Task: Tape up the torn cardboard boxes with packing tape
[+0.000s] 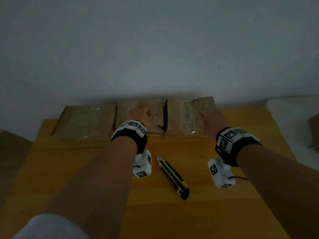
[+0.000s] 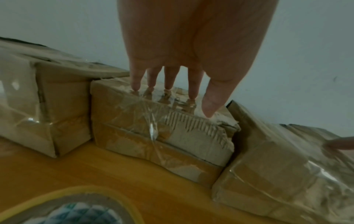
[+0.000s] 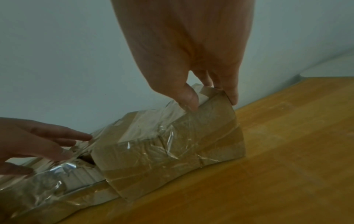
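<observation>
Boxes: three brown cardboard boxes patched with clear tape, in a row along the wall at the far edge of the yellow wooden table; long axes run toward the wall

Left hand: fingers straight and spread, tips pressing the torn middle box, likely smoothing tape

Right hand: thumb and fingers pinching the right box at its top corner, probably steadying it

Yellow-and-black utility knife: lying apart, near the person

We see three brown boxes under glossy clear tape, on our honey-yellow table. The knife is black with yellow trim. Our wrist bands are black, carrying white blocks with black square patterns. The wall is pale grey-blue.
</observation>
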Demonstrator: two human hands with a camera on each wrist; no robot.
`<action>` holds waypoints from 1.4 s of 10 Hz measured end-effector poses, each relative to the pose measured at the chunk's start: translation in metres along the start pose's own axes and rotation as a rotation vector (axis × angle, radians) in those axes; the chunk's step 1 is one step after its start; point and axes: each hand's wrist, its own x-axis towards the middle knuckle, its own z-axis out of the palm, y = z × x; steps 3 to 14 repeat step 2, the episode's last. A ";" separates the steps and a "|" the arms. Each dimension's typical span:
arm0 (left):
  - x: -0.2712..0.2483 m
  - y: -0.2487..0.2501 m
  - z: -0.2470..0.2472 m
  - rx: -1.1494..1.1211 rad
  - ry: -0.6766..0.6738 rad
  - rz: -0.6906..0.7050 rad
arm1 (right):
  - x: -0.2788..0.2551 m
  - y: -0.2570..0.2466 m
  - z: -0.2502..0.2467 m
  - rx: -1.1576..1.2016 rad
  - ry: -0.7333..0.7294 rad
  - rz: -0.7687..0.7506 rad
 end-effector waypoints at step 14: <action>-0.004 -0.003 -0.007 -0.038 0.011 0.032 | -0.006 -0.013 -0.007 -0.181 0.046 -0.020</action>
